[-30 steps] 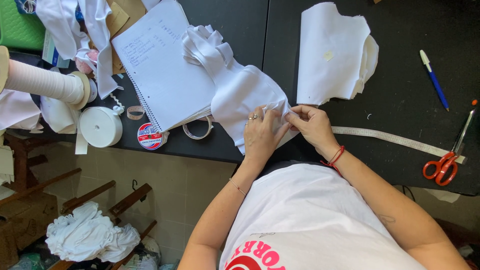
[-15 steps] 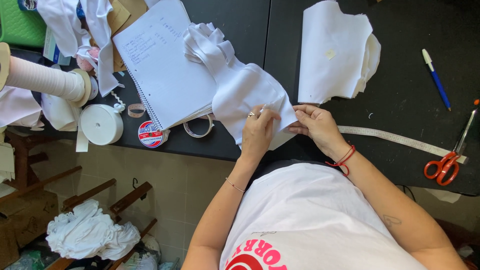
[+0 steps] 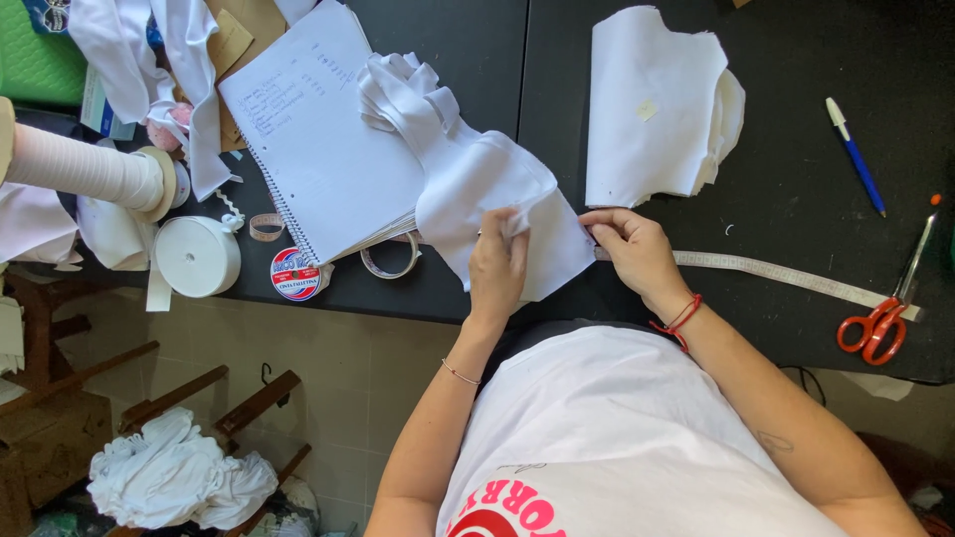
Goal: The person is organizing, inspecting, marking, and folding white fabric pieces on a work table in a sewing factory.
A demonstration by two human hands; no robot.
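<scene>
I look down at the black tabletop (image 3: 776, 199), where a piece of white fabric (image 3: 497, 199) lies at the near edge, partly over an open spiral notebook (image 3: 318, 149). My left hand (image 3: 497, 264) rests on the fabric with the fingers curled, and its grip is pinching a fold of the cloth near the middle of the piece. My right hand (image 3: 637, 249) sits at the right edge of the same piece, touching it; its grip looks pressed together on the hem, but the fingertips are partly hidden, so I cannot tell this for sure.

A white measuring tape (image 3: 796, 273) runs flat from beside the right hand toward red-handled scissors (image 3: 880, 323). A second stack of white cut pieces (image 3: 657, 109) lies farther on the tabletop, well apart from my hands, and a blue pen (image 3: 856, 154) is to its right. On the left are a roll of white elastic band (image 3: 194, 257) and a small tape roll (image 3: 390, 257) just beside the notebook.

To do this well, I judge that both hands should keep the fabric flat and under equal tension, so the edges meet without wrinkles. The left hand should not lift too much cloth, and the notebook below may make the surface uneven.
</scene>
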